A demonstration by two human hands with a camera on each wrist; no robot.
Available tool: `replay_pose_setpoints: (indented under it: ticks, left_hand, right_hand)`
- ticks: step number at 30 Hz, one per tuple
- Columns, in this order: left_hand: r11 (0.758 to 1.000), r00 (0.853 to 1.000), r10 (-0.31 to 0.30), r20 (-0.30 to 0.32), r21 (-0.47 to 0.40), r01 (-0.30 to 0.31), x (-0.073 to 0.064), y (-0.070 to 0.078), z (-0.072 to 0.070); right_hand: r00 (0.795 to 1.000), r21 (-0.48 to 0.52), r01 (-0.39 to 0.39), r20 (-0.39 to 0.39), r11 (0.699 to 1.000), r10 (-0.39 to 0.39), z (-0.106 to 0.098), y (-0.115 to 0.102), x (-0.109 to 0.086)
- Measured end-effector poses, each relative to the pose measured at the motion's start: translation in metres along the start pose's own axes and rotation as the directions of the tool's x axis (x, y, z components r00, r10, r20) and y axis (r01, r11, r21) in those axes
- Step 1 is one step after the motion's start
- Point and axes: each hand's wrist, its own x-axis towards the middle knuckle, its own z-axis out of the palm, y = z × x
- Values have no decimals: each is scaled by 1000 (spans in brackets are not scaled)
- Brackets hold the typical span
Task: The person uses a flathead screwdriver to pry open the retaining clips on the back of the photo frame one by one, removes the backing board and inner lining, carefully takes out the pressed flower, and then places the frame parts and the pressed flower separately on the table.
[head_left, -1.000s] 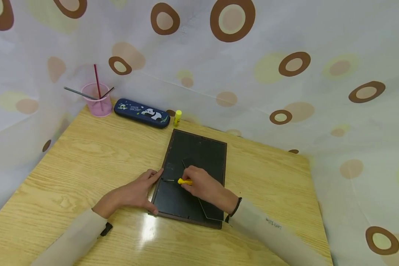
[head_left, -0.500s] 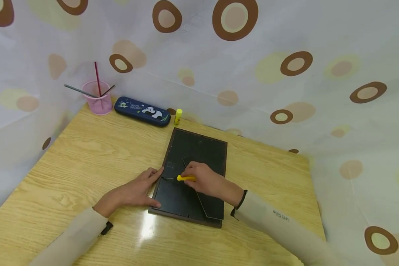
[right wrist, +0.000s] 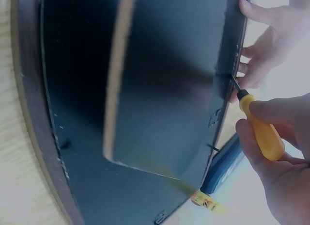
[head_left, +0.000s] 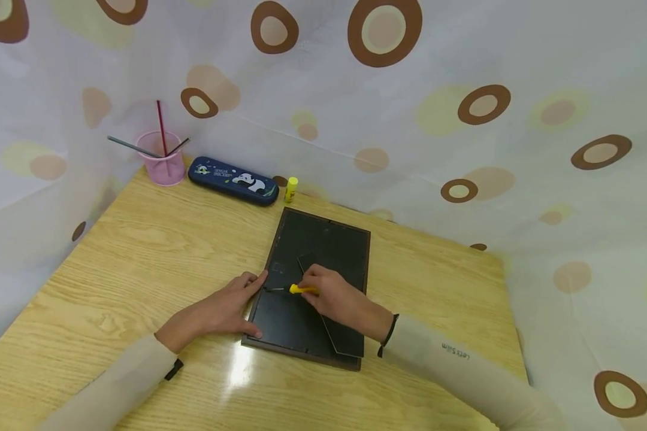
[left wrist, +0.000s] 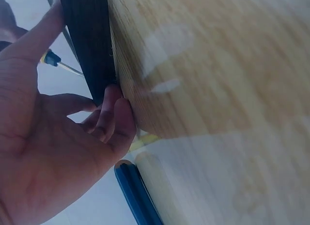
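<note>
A dark picture frame (head_left: 323, 239) lies face down on the wooden table, its black back upward. Its slanted easel stand (head_left: 342, 341) runs along the right part of the back. At the near left corner my left hand (head_left: 221, 311) grips the frame, thumb over the corner and fingers along the left side. My right hand (head_left: 331, 293) pinches a yellow-handled screwdriver (right wrist: 266, 135) above the back. Its thin metal shaft points left, with the tip right at the frame's left inner edge, near a small dark tab. Another bent tab (right wrist: 213, 147) shows farther along that edge.
Behind the frame stands a yellow glue stick (head_left: 291, 190), beside a navy panda pencil case (head_left: 233, 181). A pink cup (head_left: 164, 170) with several pencils stands at the back left corner. Patterned cloth (head_left: 377, 120) hangs behind the table (head_left: 156, 239).
The screwdriver's tip stays by the frame's left edge while my right hand shifts slightly and its forearm has swung right. My left hand keeps its place on the frame.
</note>
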Motion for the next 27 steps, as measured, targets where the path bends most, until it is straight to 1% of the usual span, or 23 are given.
replay_pose_setpoints:
  ticks: [5,10,13,19,24,27]
  left_hand:
    - [1000,1000,2,-12,18,-1,0,2,-2]
    - [1000,1000,12,-18,8,-12,0,3,-2]
    - [1000,1000,20,-18,9,-20,-1,2,-2]
    - [999,999,30,-20,29,-30,0,1,-1]
    - [999,999,29,-15,36,-29,0,0,-1]
    - [999,1000,22,-8,26,-22,0,1,-2]
  right_hand:
    - [1000,26,-1,-19,1000,1,4,1,-3]
    - [999,45,-36,14,998,35,12,3,-5]
    - [999,38,-40,22,999,39,17,5,-6]
    - [1000,17,-11,-9,1000,11,19,6,-6]
    - [1000,12,-4,-1,1000,4,20,5,-4]
    - [1000,-7,-10,1,1000,10,21,5,-2]
